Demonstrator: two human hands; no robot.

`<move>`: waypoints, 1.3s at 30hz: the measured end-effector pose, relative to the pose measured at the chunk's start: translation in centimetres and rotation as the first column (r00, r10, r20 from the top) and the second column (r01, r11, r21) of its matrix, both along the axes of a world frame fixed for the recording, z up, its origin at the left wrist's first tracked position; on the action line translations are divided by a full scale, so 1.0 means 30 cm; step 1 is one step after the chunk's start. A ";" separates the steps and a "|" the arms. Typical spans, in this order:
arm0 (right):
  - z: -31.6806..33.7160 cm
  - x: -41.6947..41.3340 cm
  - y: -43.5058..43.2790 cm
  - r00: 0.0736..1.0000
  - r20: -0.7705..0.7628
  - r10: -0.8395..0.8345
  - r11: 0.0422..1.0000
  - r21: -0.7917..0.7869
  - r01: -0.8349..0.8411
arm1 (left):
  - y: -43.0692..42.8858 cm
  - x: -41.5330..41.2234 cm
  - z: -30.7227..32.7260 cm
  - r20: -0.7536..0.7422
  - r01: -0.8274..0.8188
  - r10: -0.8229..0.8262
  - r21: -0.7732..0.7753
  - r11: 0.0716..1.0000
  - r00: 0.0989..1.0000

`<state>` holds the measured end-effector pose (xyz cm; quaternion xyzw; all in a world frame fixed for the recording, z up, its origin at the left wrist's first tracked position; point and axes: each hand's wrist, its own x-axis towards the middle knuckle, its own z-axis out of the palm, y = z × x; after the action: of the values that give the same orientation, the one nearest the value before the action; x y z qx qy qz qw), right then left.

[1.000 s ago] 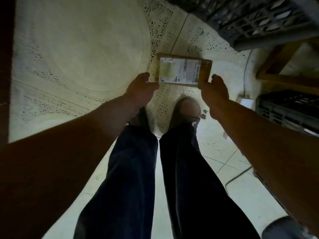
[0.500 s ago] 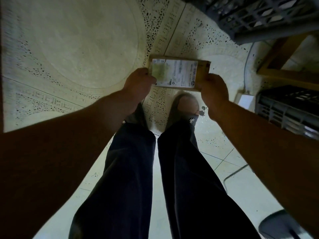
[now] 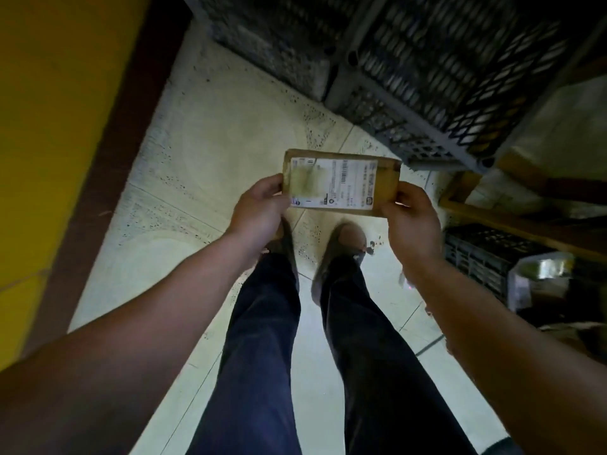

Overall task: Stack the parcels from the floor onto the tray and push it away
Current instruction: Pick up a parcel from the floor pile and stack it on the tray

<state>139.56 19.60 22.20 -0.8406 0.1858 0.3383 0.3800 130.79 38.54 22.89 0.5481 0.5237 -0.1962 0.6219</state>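
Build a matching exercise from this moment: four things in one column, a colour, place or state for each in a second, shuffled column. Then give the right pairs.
Column one
1. parcel
2. right hand
3. grey mesh crate
4. wall

Column two
A. grips the right end of the parcel
B. yellow, at the left of the view
C. brown, with a white label on top
D. dark, at the top of the view

Right pairs: 1-C, 2-A, 3-D, 4-B
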 end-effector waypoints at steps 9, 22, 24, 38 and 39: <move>0.617 0.023 0.105 0.992 0.120 0.043 0.991 0.121 -0.057 | 0.092 -0.041 0.565 0.229 -0.120 0.079 0.172 0.978 0.970; 1.348 -0.072 0.196 0.947 0.317 0.060 0.961 0.239 -0.141 | 0.214 -0.124 1.243 0.440 -0.204 0.087 0.226 0.952 0.894; 1.407 -0.078 0.206 0.939 0.341 0.039 0.959 0.252 -0.131 | 0.222 -0.134 1.287 0.457 -0.228 0.109 0.214 0.950 0.883; 1.570 -0.072 0.292 0.875 0.394 0.282 0.832 0.353 -0.428 | 0.144 -0.369 1.486 0.535 -0.532 0.305 0.340 0.776 0.788; 1.572 -0.077 0.298 0.865 0.400 0.304 0.813 0.364 -0.454 | 0.127 -0.392 1.492 0.535 -0.557 0.328 0.349 0.754 0.779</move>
<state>137.25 28.55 69.35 -0.7944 -0.1352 0.2991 0.5111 119.05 42.36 67.65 0.5721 0.5178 0.2297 0.5931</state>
